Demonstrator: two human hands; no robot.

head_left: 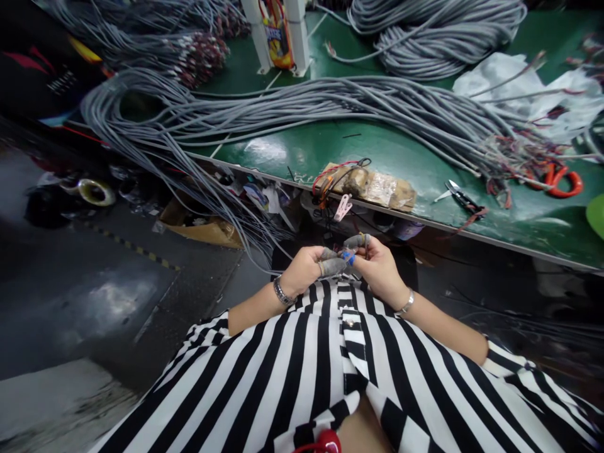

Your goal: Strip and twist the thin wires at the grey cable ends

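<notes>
In front of my chest, above my lap, both hands meet. My left hand (306, 270), with grey covers on thumb and finger, is closed in a pinch on a grey cable (264, 269) that comes in from the left. Close against it, my right hand (380, 269) pinches at the cable's end, where fine wires seem to show; they are too small to make out well. A small blue piece (349, 257) sits at the right fingertips; whether it is held or worn on a finger I cannot tell. A grey cover also wraps a right finger.
A long bundle of grey cables (283, 104) lies across the green table (283, 148) and hangs over its edge. Beyond my hands are a taped block (384, 189) with a pink clip (343, 207), snips (462, 198) and orange-handled scissors (566, 184). Cable coils (434, 38) lie behind.
</notes>
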